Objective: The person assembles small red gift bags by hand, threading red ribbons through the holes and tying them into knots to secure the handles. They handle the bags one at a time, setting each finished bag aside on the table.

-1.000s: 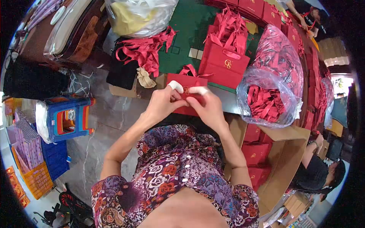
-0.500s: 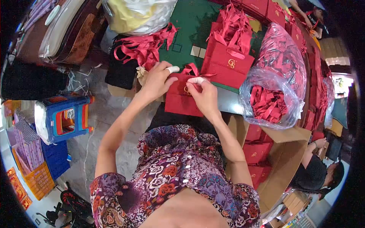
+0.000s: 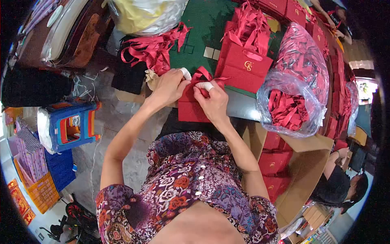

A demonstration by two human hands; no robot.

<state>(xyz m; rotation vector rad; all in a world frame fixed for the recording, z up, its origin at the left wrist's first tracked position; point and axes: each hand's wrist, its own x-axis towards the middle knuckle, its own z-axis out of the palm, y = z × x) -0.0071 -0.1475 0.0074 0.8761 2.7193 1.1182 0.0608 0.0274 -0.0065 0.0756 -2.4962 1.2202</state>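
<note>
A small red paper gift bag (image 3: 191, 111) stands at the table's near edge, in front of me. Red ribbon (image 3: 202, 73) loops up from its top. My left hand (image 3: 170, 85) is closed at the bag's upper left edge, white tape round one finger. My right hand (image 3: 214, 101), with a taped finger too, pinches at the top of the bag, where a ribbon end sticks out beside it. The fingertips partly hide what they grip, and the right hand covers the bag's gold print.
Loose red ribbons (image 3: 152, 51) lie at the left. A red bag (image 3: 248, 69) heaped with ribbons stands right, beside a clear plastic sack of ribbons (image 3: 286, 112). Below it, a cardboard box (image 3: 302, 175) holds red bags. Other people (image 3: 339, 183) sit at the right.
My right hand has moved slightly left and now covers the gold print. My left hand has shifted a little to the right and down, closer to the right one. The ribbon loop stands slightly higher.
</note>
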